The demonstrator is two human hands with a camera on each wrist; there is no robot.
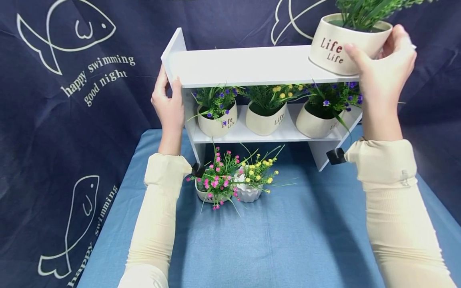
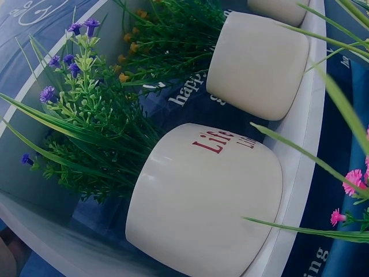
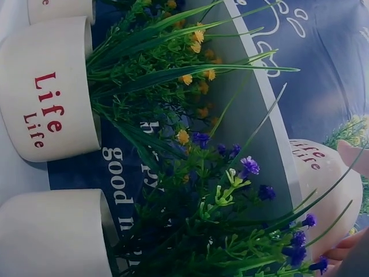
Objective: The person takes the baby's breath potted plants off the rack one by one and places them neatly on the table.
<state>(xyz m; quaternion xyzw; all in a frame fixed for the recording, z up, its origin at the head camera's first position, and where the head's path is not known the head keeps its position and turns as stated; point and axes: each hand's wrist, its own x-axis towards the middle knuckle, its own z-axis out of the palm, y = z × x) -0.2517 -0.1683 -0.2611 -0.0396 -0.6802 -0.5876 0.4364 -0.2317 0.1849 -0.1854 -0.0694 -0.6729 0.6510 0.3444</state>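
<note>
At the right end of the white shelf's top board, my right hand (image 1: 387,66) grips a cream flower pot (image 1: 345,50) marked "Life", its thumb on the front and its fingers at the right side. Green foliage rises from that pot; the right wrist view shows the same pot (image 3: 328,190) beyond the board. My left hand (image 1: 168,104) holds the left side panel of the white shelf (image 1: 245,66) between thumb and fingers. On the middle board stand a purple-flowered pot (image 1: 217,120), a yellow-flowered pot (image 1: 266,118) and another purple-flowered pot (image 1: 317,120).
A pink-flowered pot (image 1: 207,194) and a white pot with yellow flowers (image 1: 248,192) stand on the blue tablecloth (image 1: 266,240), in front of the shelf's lower left. Dark blue fabric (image 1: 119,28) with fish drawings hangs behind the table.
</note>
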